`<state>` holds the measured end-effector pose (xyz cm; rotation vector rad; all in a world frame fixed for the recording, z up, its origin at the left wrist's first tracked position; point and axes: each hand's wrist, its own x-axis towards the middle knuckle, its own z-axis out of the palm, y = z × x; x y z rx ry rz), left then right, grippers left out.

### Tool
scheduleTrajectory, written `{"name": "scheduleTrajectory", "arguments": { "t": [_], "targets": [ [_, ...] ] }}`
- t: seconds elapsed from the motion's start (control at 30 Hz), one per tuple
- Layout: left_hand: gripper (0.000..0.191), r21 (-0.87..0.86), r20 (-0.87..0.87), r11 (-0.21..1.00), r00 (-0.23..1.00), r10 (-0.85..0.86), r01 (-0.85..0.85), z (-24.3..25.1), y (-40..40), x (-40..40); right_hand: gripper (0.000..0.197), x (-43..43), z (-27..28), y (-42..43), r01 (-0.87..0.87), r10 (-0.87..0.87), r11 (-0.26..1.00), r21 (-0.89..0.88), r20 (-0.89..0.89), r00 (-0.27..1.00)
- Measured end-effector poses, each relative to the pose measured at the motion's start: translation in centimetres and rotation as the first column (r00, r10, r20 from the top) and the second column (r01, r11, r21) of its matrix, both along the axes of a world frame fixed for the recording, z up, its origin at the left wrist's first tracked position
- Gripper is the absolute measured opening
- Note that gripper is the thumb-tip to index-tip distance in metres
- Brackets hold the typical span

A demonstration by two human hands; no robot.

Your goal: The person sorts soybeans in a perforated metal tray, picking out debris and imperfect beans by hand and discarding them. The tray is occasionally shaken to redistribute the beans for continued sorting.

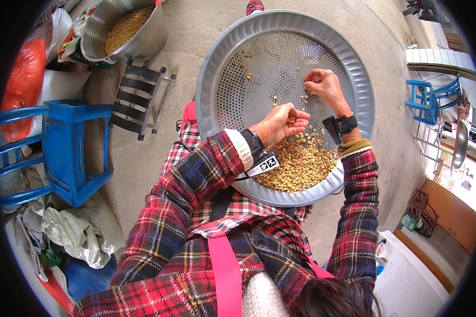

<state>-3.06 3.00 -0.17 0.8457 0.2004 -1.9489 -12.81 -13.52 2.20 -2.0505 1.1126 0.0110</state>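
A round grey perforated tray (210, 99) with a fluted rim rests across my lap. Soybeans (301, 166) lie heaped in its near part, with a few single beans (248, 76) scattered over the far left holes. My left hand (281, 121), palm turned up and fingers curled, cups several beans (290, 119) above the heap. Over the right side of the tray, my right hand (323, 85) has its thumb and fingertips pinched together. Whether a bean sits between those fingertips cannot be made out. A few loose beans (305, 98) lie just below it.
A metal pot (146, 37) holding more beans stands at upper left, near a small slatted stool (137, 97). Left of me are a blue chair (63, 150), a red plastic bag (23, 87) and pale sacks (79, 230). Another blue chair (424, 101) stands far right.
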Motion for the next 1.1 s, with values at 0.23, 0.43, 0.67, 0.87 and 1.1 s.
{"name": "scheduleTrajectory", "arguments": {
  "t": [0.23, 0.43, 0.67, 0.87, 1.1],
  "targets": [
    [0.038, 0.004, 0.007, 1.0, 1.0, -0.006, 0.006, -0.4, -0.1, -0.1, 0.017, 1.1, -0.8, -1.5, 0.081, -0.079, 0.997, -0.017, 0.064, 0.995],
    [0.038, 0.0, 0.018, 1.0, 1.0, -0.005, 0.005, -0.5, 0.0, 0.0, 0.025, 4.5, -2.0, -3.9, 0.105, -0.088, 0.987, -0.124, 0.135, 0.987],
    [0.038, -0.027, 0.01, 1.0, 1.0, 0.014, -0.014, -0.6, 0.0, 0.2, 0.015, 6.7, -1.9, -4.4, 0.054, -0.051, 0.992, -0.113, 0.03, 0.998],
    [0.039, -0.031, 0.023, 0.999, 1.0, 0.015, -0.014, -0.7, -0.1, 0.1, 0.021, 6.5, -1.8, -4.2, -0.141, 0.143, 0.97, -0.197, -0.001, 0.99],
    [0.039, -0.02, 0.023, 1.0, 1.0, 0.021, -0.021, -0.8, -0.2, 0.1, 0.02, 7.3, -2.5, -3.2, -0.096, 0.104, 0.994, -0.056, 0.153, 0.983]
  ]
}}
